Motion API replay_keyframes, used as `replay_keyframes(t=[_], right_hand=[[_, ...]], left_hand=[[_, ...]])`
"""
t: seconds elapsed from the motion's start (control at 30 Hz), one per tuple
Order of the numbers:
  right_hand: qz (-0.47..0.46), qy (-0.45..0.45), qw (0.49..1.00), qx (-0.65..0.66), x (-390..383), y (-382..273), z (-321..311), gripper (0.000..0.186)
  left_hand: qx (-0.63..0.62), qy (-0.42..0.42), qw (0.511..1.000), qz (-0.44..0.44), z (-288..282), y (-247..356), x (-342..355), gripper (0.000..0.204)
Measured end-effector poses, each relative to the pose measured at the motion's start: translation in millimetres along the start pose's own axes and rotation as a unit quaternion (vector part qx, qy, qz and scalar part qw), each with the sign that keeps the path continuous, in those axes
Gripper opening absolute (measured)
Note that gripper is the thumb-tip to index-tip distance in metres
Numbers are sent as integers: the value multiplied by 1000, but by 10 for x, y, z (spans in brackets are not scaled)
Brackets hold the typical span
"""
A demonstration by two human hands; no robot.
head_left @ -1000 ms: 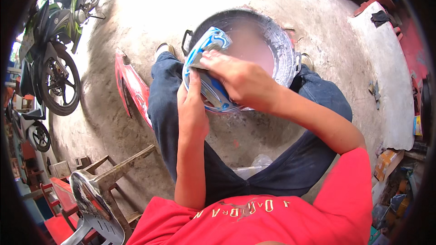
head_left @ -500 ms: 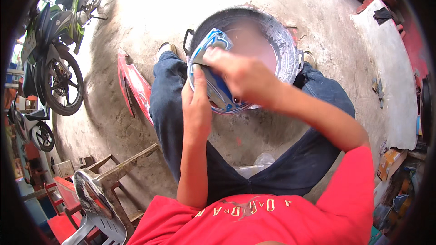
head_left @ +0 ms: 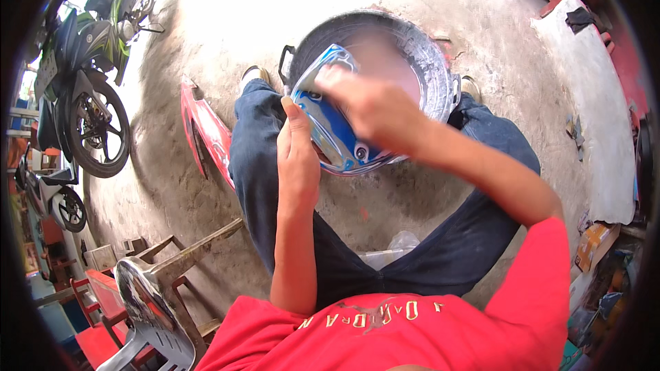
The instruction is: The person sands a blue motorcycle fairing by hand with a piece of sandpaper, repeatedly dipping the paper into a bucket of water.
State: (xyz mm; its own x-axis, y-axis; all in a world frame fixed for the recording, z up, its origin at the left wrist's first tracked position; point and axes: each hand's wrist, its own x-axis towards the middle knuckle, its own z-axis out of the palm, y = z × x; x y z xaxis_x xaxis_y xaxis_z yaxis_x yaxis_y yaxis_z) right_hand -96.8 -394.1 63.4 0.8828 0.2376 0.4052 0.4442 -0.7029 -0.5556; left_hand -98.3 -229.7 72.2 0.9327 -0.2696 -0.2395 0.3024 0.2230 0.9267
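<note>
A curved blue, white and silver motorcycle body panel (head_left: 328, 124) is held over a round dark basin (head_left: 432, 55) with cloudy pinkish liquid in it and pale smears on its wall. My left hand (head_left: 299, 154) grips the panel's left edge, thumb on top, its other fingers hidden beneath. On the upper part of the panel, my right hand (head_left: 378, 106) presses down with bent fingers. Something greyish seems to lie under those fingertips, but blur and the hand itself hide what it is.
The basin stands on the concrete floor between my legs. Left of my leg lies a red panel (head_left: 212, 130). Farther left is a parked motorcycle (head_left: 100, 120). A grey plastic chair (head_left: 165, 340) and wooden frame (head_left: 196, 244) are near left; a whitish slab (head_left: 595, 117) lies right.
My right hand has shifted slightly on the panel, uncovering more of its blue middle. My left hand keeps its hold, with its thumb nearer the panel's edge.
</note>
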Motion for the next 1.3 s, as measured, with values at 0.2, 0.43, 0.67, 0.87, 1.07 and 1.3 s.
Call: replay_keyframes(t=[0.2, 0.43, 0.67, 0.87, 1.07, 1.3], right_hand=[[122, -58, 990, -31, 218, 241, -253, 40], [-47, 59, 997, -8, -7, -109, 30, 35], [-81, 3, 996, -34, -44, -113, -24, 35], [-121, -6, 989, -87, -127, -215, -1, 34], [5, 14, 991, -130, 11, 356, -215, 35], [-70, 44, 990, -118, 0, 147, -50, 36]], left_hand=[[-8, 5, 1000, -16, 26, 5, -29, 53], [-107, 8, 994, -17, 13, -107, 32, 55], [-174, 35, 984, -33, 12, -68, 60, 53], [-225, 129, 965, 21, -166, -175, 106, 50], [-227, 151, 960, 69, -157, -114, 106, 44], [-236, 187, 951, 64, -139, -70, 85, 43]])
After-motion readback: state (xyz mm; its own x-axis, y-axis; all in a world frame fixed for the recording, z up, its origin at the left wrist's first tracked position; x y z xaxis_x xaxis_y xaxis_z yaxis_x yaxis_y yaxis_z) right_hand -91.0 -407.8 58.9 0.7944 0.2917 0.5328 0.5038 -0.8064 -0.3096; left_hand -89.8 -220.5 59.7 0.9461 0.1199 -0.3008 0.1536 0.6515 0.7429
